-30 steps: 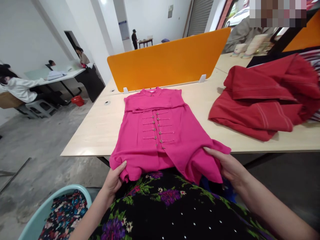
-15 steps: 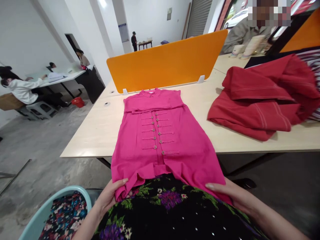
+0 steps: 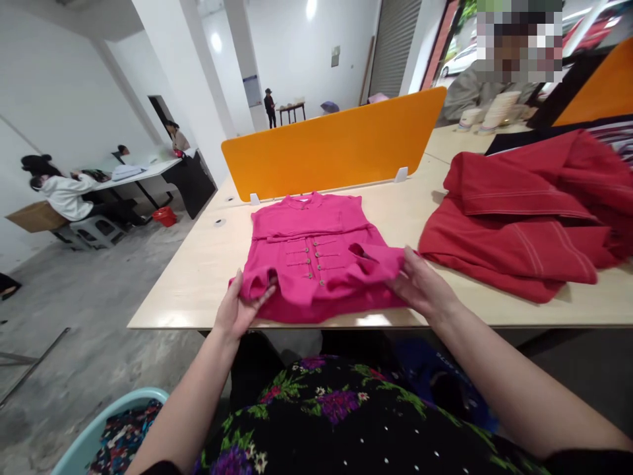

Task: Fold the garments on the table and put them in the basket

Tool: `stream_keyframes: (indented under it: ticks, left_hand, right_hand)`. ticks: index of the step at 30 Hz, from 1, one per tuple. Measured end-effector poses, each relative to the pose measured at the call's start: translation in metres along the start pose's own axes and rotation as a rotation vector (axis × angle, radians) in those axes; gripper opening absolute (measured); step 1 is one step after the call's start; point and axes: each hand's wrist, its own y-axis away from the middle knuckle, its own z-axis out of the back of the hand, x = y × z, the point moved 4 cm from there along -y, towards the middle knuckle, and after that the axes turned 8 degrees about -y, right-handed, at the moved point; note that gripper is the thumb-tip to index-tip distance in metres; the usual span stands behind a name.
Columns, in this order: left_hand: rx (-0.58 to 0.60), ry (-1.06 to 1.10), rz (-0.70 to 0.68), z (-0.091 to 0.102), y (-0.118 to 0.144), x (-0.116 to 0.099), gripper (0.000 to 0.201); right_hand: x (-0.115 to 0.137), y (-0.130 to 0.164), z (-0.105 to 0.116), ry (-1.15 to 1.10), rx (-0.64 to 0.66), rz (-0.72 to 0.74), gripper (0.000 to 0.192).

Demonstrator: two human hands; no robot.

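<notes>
- Hands hold the pink dress [image 3: 316, 257] on the table [image 3: 198, 277]: left hand [image 3: 237, 310] and right hand [image 3: 420, 287] each pinch a hem corner.
- Hem can bunch unevenly; fold looks already wrinkled.
- Near edge can slip off the table.

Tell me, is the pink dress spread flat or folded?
Partly folded: the pink dress has its bottom hem doubled up over the button front, held by the left hand and right hand.

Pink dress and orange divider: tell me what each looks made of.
Pink dress: thin woven cloth, matte, likely linen or rayon; it bunches softly where both hands lift its hem. Orange divider: rigid smooth panel, probably plastic or acrylic; slight sheen, rounded corners.
</notes>
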Motion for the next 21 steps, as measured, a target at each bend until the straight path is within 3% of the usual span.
stream_keyframes:
  ticks: [4,8,10,13,14,17,19,21]
  left_hand:
    - [-0.025,-0.164,0.046,0.018,-0.053,0.006,0.016]
    - [-0.102,-0.447,-0.028,0.044,-0.06,0.02,0.013]
    - [-0.191,-0.73,-0.218,0.055,-0.051,0.015,0.015]
    - [-0.419,-1.297,-0.586,0.065,-0.034,-0.001,0.026]
    - [-0.495,-1.458,-0.642,0.068,-0.029,-0.004,0.031]
    - [-0.629,-1.733,-0.554,0.08,-0.028,-0.003,0.046]
    - [-0.592,-1.765,-0.508,0.083,-0.031,0.002,0.048]
    - [-0.497,-1.736,-0.561,0.08,-0.032,0.007,0.037]
  right_hand:
    - [-0.018,-0.033,0.02,0.023,-0.018,-0.045,0.027]
    - [-0.021,-0.027,0.038,0.131,-0.037,0.047,0.034]
    - [-0.011,-0.02,0.048,0.37,-0.137,0.178,0.036]
    - [0.012,-0.013,0.061,0.968,-0.358,0.452,0.037]
    - [0.017,-0.013,0.065,1.157,-0.403,0.493,0.039]
    - [0.017,-0.02,0.071,1.502,-0.381,0.364,0.04]
    - [0.012,-0.022,0.07,1.57,-0.337,0.276,0.036]
    - [0.012,-0.018,0.065,1.595,-0.358,0.312,0.03]
